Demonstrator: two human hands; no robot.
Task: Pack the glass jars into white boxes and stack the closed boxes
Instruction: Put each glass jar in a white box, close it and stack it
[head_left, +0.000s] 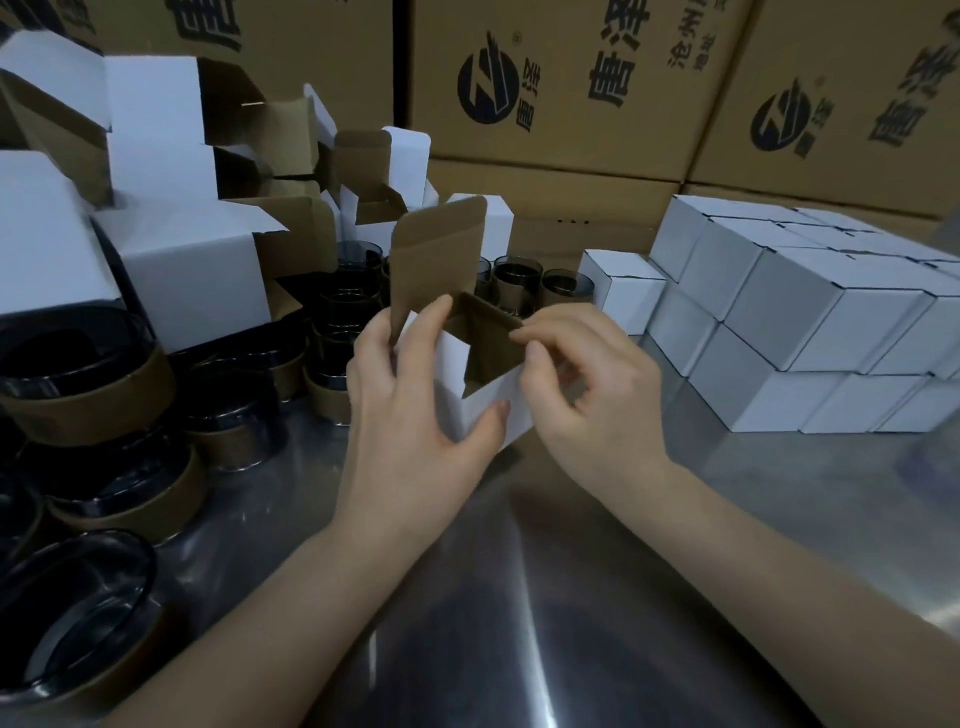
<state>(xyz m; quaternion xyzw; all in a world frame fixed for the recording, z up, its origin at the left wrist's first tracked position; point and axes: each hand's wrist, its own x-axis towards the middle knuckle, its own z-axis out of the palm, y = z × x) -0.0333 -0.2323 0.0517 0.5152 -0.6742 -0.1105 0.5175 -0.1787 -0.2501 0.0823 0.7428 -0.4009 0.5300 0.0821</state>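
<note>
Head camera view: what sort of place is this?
Likely a warehouse or factory packing station: printed brown cartons behind a metal table, closed white boxes stacked at right, glass jars at left, and the left hand and right hand holding an open white box.

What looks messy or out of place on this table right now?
The open white cardboard boxes at left lie heaped at tilted angles, some resting on dark glass jars with brown bands, unlike the neatly stacked closed white boxes at right. Nothing looks spilled.

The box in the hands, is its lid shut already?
No, the white box is open: its brown top flap stands straight up.
</note>
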